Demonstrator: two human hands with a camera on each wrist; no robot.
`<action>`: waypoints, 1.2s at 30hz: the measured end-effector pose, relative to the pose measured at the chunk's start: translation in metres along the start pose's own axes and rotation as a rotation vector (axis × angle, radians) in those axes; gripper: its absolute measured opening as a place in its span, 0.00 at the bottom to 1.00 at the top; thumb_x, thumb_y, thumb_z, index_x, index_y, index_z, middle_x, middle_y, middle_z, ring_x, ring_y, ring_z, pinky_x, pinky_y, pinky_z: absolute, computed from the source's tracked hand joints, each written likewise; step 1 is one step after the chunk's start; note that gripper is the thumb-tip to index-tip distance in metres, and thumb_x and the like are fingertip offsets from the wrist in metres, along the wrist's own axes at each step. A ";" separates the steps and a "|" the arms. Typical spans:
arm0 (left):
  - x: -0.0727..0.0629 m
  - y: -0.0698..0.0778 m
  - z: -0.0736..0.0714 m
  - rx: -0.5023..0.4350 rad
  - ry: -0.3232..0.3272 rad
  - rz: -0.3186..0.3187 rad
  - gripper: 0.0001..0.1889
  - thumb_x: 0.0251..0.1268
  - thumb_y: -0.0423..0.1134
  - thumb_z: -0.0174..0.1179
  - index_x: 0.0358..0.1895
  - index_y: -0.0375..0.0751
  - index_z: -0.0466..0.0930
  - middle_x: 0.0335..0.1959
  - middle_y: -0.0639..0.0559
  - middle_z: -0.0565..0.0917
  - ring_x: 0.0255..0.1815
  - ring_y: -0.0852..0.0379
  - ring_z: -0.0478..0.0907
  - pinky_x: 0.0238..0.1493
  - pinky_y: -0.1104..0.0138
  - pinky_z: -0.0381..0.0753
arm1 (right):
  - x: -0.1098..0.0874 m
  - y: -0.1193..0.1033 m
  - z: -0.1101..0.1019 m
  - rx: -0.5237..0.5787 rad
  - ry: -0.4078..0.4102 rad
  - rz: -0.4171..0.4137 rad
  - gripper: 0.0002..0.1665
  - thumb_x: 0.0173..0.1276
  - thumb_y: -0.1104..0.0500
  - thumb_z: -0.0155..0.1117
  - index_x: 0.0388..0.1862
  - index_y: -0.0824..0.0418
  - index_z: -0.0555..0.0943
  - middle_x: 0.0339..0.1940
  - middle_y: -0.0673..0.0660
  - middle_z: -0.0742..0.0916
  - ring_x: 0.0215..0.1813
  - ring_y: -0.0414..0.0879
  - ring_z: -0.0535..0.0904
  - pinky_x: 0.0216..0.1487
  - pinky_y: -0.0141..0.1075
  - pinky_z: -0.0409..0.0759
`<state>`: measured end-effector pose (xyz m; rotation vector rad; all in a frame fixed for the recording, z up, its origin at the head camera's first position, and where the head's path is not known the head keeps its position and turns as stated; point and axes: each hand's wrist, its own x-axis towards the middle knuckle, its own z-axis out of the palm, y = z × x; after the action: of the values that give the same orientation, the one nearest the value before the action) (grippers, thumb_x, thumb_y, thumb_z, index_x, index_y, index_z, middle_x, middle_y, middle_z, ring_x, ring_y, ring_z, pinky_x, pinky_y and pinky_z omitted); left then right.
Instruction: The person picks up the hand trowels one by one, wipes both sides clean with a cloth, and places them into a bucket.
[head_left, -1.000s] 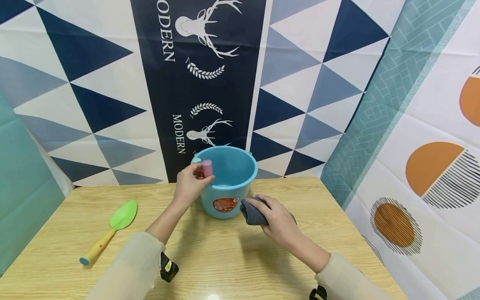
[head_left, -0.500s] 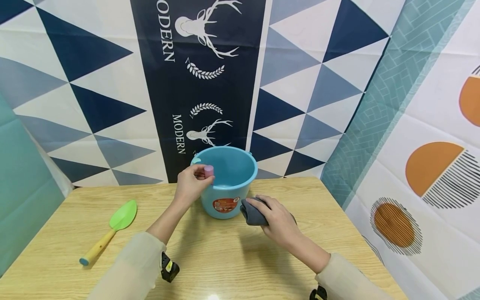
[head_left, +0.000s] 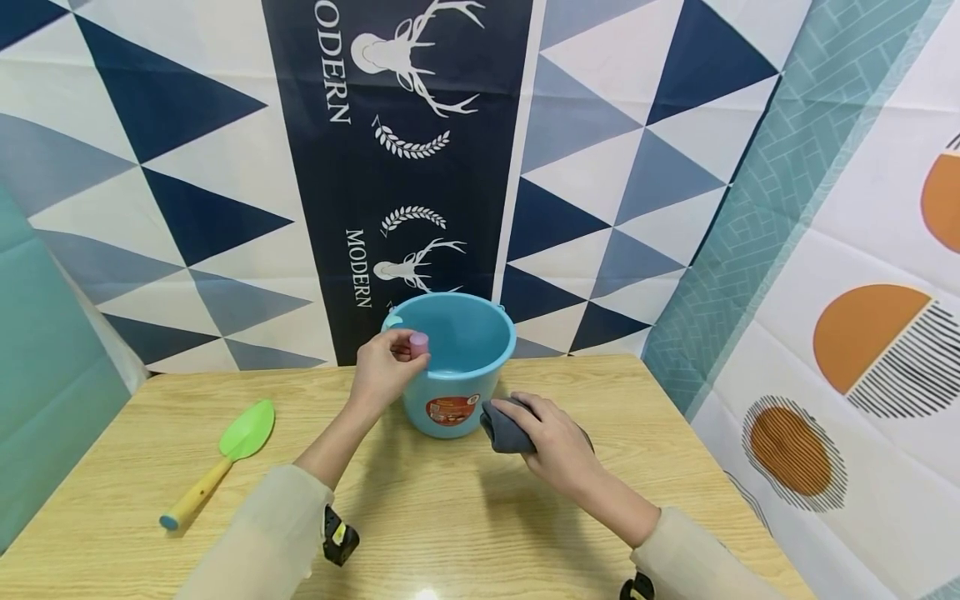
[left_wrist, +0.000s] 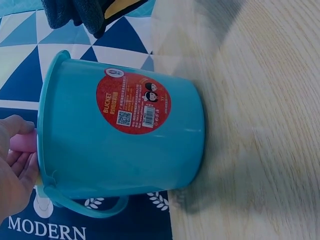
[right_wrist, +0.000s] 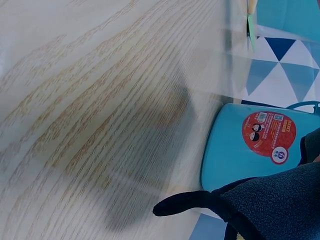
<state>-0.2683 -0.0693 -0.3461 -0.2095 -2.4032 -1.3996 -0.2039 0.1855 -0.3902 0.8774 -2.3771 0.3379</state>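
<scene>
A light blue bucket (head_left: 450, 408) with a red oval label stands upright at the back of the table. At its left rim my left hand (head_left: 381, 371) pinches a pink cylinder (head_left: 419, 343) between thumb and fingers; its lower part is hidden by the hand. The left wrist view shows the pink cylinder (left_wrist: 24, 142) right at the bucket's rim (left_wrist: 44, 125). My right hand (head_left: 558, 442) grips a folded dark grey cloth (head_left: 506, 427) in front of the bucket, to its right. In the right wrist view the cloth (right_wrist: 280, 205), edged in black, overlaps the bucket (right_wrist: 225, 150).
A small trowel with a green blade (head_left: 247, 429) and yellow handle (head_left: 198, 493) lies at the table's left. Behind the bucket hangs a patterned cloth wall (head_left: 420, 183). A pale mint piece (head_left: 393, 321) shows at the bucket's left rim. The wooden table (head_left: 450, 517) extends toward me.
Between the first frame and the second, the pink cylinder sank lower in my left hand, so less of it shows above the fingers. My right hand and the cloth have stayed in place.
</scene>
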 end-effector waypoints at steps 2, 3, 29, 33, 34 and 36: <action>0.000 0.000 0.000 0.008 0.002 0.004 0.20 0.52 0.37 0.67 0.49 0.34 0.79 0.40 0.42 0.82 0.41 0.50 0.79 0.46 0.61 0.82 | 0.000 0.000 0.000 0.002 0.000 -0.001 0.43 0.44 0.70 0.74 0.61 0.49 0.74 0.54 0.61 0.80 0.52 0.54 0.79 0.51 0.46 0.79; 0.000 0.000 0.000 0.013 0.002 0.003 0.20 0.52 0.37 0.67 0.49 0.34 0.79 0.40 0.42 0.82 0.41 0.51 0.79 0.46 0.61 0.82 | 0.000 0.000 0.001 0.001 -0.002 -0.002 0.43 0.44 0.70 0.74 0.61 0.49 0.74 0.54 0.60 0.80 0.52 0.54 0.79 0.51 0.46 0.79; 0.002 -0.002 -0.001 0.041 -0.017 0.024 0.21 0.52 0.36 0.67 0.50 0.32 0.79 0.42 0.41 0.82 0.42 0.50 0.81 0.47 0.61 0.82 | -0.001 0.001 0.003 0.009 -0.029 -0.049 0.41 0.45 0.70 0.73 0.60 0.48 0.74 0.53 0.59 0.80 0.54 0.54 0.78 0.49 0.47 0.80; 0.002 -0.001 -0.001 0.032 -0.028 0.019 0.20 0.53 0.36 0.66 0.50 0.32 0.79 0.43 0.41 0.82 0.42 0.50 0.81 0.47 0.61 0.82 | -0.001 0.001 0.002 0.006 -0.028 -0.044 0.41 0.45 0.69 0.74 0.60 0.48 0.74 0.54 0.58 0.80 0.54 0.53 0.79 0.49 0.47 0.80; 0.002 -0.001 -0.001 0.034 -0.028 0.018 0.20 0.53 0.36 0.66 0.50 0.32 0.79 0.43 0.41 0.82 0.42 0.50 0.81 0.47 0.61 0.82 | -0.001 0.001 0.002 0.006 -0.027 -0.044 0.41 0.46 0.69 0.74 0.60 0.48 0.74 0.54 0.58 0.80 0.53 0.53 0.79 0.49 0.47 0.80; 0.002 -0.001 -0.001 0.041 -0.026 0.019 0.20 0.53 0.36 0.67 0.50 0.32 0.79 0.43 0.41 0.82 0.42 0.50 0.81 0.48 0.60 0.82 | -0.001 0.001 0.002 0.006 -0.028 -0.045 0.41 0.46 0.69 0.74 0.60 0.48 0.74 0.54 0.58 0.80 0.54 0.53 0.79 0.49 0.47 0.80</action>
<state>-0.2703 -0.0706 -0.3456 -0.2411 -2.4416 -1.3462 -0.2049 0.1861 -0.3928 0.9428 -2.3786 0.3168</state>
